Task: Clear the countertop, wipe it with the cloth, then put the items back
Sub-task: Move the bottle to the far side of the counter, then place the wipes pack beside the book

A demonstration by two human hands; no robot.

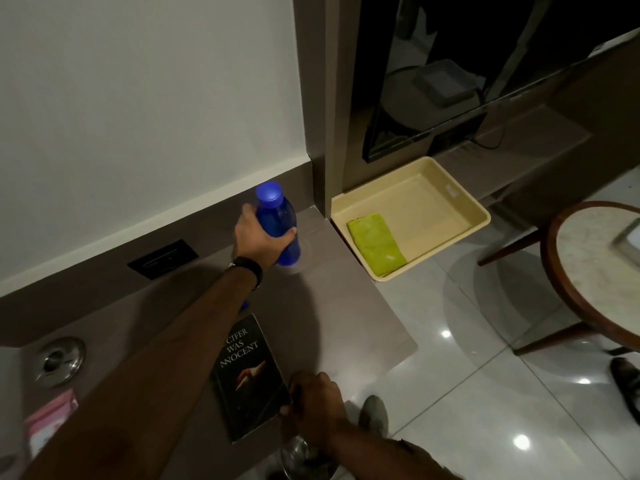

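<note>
My left hand (259, 239) is closed around a blue plastic bottle (280, 223), which stands upright at the far end of the grey-brown countertop (339, 306). A black paperback book (247, 375) lies flat on the counter near its front edge. My right hand (317, 405) is at the book's right corner, closed over the top of a clear glass (294, 457) that is only partly visible. A folded green cloth (375, 244) lies in a cream plastic tray (460, 199) on the floor past the counter's end.
A round metal fitting (59, 362) and a pink packet (48, 424) sit at the counter's left. A black socket panel (162, 258) is in the back wall. A round marble-topped table (595, 268) stands on the tiled floor at right, with a TV (450, 81) above the tray.
</note>
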